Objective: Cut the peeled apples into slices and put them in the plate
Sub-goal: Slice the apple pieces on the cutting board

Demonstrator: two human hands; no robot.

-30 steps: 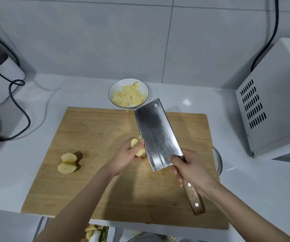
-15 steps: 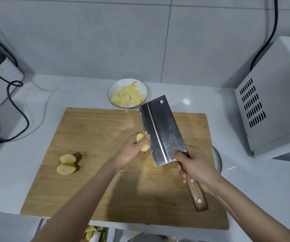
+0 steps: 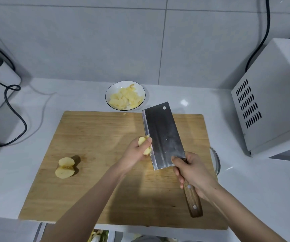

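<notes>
My left hand (image 3: 135,153) holds several pale apple slices (image 3: 143,143) pressed against the flat of a steel cleaver (image 3: 163,135), lifted above the wooden cutting board (image 3: 95,137). My right hand (image 3: 191,172) grips the cleaver's wooden handle, blade pointing away from me. A white plate (image 3: 141,89) with several apple slices stands just beyond the board's far edge. Two peeled apple pieces (image 3: 64,167) lie on the board at the left.
A white appliance with vent slots (image 3: 270,109) stands at the right. A black cable (image 3: 16,109) runs over the counter at the left. A metal rim (image 3: 216,159) shows beside the board's right edge. Peel scraps (image 3: 98,237) lie below the counter front.
Both hands have carried the cleaver and the slices slightly farther from me, toward the plate. The blade has turned a little flatter. The two pieces at the left have not moved.
</notes>
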